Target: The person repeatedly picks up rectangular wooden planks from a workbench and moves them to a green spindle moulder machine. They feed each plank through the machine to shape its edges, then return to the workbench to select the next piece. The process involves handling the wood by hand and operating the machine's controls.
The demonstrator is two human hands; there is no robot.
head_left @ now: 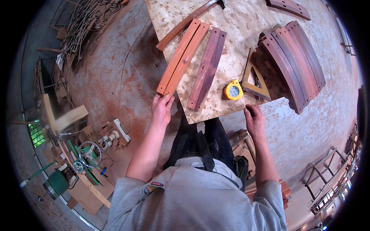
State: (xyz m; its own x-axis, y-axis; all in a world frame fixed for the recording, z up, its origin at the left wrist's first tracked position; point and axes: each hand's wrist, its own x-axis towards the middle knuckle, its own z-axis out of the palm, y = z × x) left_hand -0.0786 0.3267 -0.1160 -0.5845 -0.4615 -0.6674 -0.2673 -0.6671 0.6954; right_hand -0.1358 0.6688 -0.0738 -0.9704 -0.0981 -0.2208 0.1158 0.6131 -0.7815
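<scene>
Two orange-red wooden slats [185, 57] lie side by side at the table's left edge, with holes near their ends. My left hand [162, 109] has its fingers closed on their near ends. To their right lies a two-toned, darker wooden slat [207, 69], untouched. My right hand [255, 119] is closed, thumb against the fingers, at the table's near edge; what it holds, if anything, is hidden. Just beyond that hand are a yellow tape measure [234, 91] and a triangular wooden square [258, 91].
Curved wooden pieces [295, 63] form a stack at the table's right. A long curved wooden piece [187, 26] crosses the far left corner of the table [235, 50], and another holed piece [289, 8] lies far right. A machine with a handwheel [89, 153] stands at left.
</scene>
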